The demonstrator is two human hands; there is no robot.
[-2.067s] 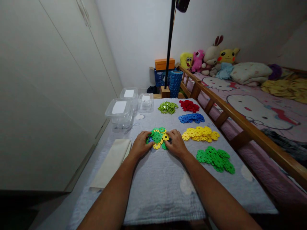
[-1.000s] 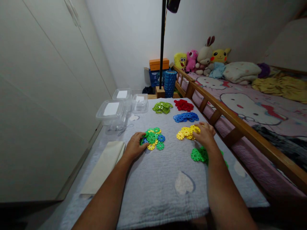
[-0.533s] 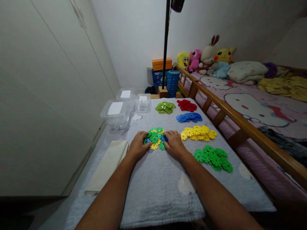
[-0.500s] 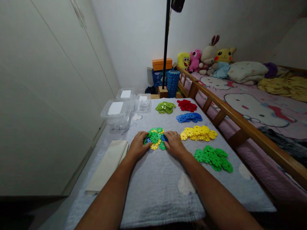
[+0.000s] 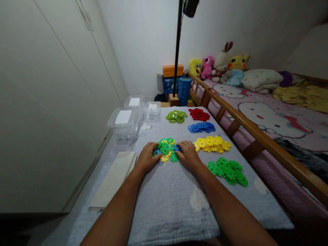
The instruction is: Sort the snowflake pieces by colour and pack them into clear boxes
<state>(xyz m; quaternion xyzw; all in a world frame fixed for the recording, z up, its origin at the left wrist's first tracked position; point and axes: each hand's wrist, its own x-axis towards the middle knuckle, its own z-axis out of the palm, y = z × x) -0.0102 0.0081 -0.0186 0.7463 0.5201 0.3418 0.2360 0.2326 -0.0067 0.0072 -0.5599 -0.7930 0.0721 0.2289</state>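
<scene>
Near the middle of the table, green, yellow and blue interlocking snowflake discs (image 5: 165, 149) lie in a mixed cluster. My left hand (image 5: 149, 155) curls round the cluster's left side, its thumb at the near edge and its fingers at the far edge. At the right side, my right hand (image 5: 187, 153) has its bent fingers and thumb on a blue disc (image 5: 177, 148). The fingers partly cover the outer discs; whether these are joined together I cannot tell.
To the right lie piles of green discs (image 5: 228, 171), yellow discs (image 5: 213, 144), blue discs (image 5: 201, 127), red discs (image 5: 199, 114) and lime discs (image 5: 176, 116). Clear plastic boxes (image 5: 124, 124) and a folded cream cloth (image 5: 114, 179) are on the left. A wooden bed rail (image 5: 235, 119) borders the right side.
My right hand has shifted very slightly to the right, showing a bit more of the blue disc. The head view has tilted slightly; the piles stay as they were.
</scene>
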